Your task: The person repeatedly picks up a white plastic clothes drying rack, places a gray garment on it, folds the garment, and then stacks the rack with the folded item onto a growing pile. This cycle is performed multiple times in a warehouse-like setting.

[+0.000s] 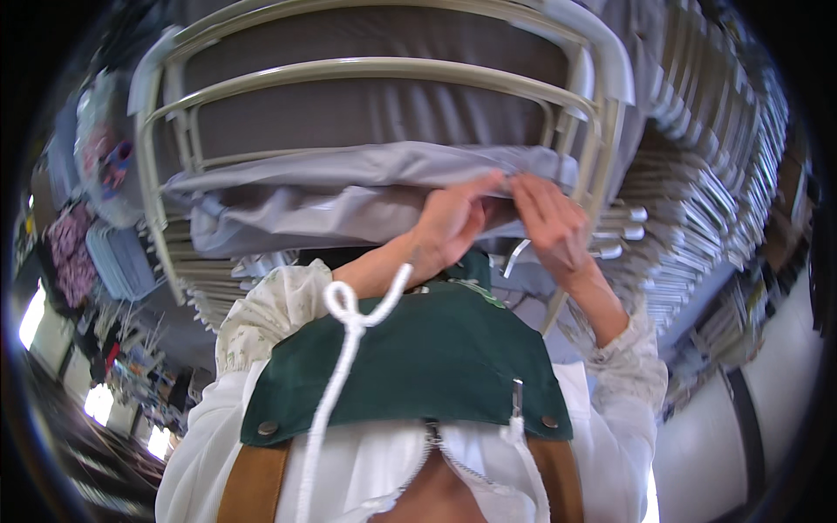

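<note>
Against the stacked beige metal-framed chairs [384, 78], left hand [449, 228] and right hand [549, 222] both pinching the pale grey fabric cover's [349, 187] hem, cover stretching lengthwise leftward from the hands, left hand nearer its bulk.

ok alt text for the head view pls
Both hands, left hand and right hand, pinch the edge of a grey fabric cover on a stack of beige metal-framed chairs. A green apron and white cord fill the foreground.
</note>
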`<state>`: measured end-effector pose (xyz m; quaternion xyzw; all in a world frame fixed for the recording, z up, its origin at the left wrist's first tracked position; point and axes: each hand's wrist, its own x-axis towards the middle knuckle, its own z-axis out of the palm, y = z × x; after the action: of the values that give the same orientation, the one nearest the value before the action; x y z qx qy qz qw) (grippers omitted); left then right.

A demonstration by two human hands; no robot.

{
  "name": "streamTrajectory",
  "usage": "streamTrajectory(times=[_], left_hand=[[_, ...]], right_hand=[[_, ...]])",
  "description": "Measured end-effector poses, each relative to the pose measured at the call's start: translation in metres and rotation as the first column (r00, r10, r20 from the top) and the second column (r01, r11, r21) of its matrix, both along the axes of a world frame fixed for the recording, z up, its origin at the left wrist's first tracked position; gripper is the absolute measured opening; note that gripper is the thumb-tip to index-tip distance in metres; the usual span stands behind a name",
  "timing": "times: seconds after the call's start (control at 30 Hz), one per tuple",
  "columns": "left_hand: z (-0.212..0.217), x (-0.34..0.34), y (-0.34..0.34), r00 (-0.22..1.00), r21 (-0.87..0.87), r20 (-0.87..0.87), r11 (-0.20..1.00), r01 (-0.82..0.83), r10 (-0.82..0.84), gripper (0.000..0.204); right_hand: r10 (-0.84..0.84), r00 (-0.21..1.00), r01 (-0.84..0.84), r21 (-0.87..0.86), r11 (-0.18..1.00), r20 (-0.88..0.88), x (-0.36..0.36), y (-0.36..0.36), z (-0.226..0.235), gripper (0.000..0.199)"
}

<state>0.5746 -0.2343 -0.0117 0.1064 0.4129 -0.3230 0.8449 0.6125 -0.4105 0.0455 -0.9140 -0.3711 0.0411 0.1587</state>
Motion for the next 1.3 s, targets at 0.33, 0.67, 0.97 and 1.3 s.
streamTrajectory(times=[0.33, 0.67, 0.97, 1.3], left_hand=[[0.039, -0.015, 0.409, 0.135, 0.719, -0.403, -0.404, -0.565, -0.905, 0.035], [-0.011, 0.005, 0.444, -0.078, 0.698, -0.363, -0.216, -0.683, -0.928, 0.029], [0.008, -0.052, 0.389, -0.414, 0.894, -0.424, -0.299, -0.334, -0.806, 0.027], [0.067, -0.07, 0.408, 0.367, 0.959, -0.053, -0.15, -0.242, -0.929, 0.026]], right_hand=[[-0.073, 0.994, 0.074, -0.012, 0.997, 0.082, -0.017, 0.023, -0.024, 0.038], [-0.286, 0.788, 0.288, -0.084, 0.954, -0.545, 0.011, 0.001, -0.056, 0.023], [-0.393, 0.878, 0.367, -0.145, 0.919, -0.274, -0.012, 0.024, -0.079, 0.025], [-0.527, 0.85, 0.513, -0.208, 0.833, -0.013, -0.031, 0.033, -0.104, 0.028]])
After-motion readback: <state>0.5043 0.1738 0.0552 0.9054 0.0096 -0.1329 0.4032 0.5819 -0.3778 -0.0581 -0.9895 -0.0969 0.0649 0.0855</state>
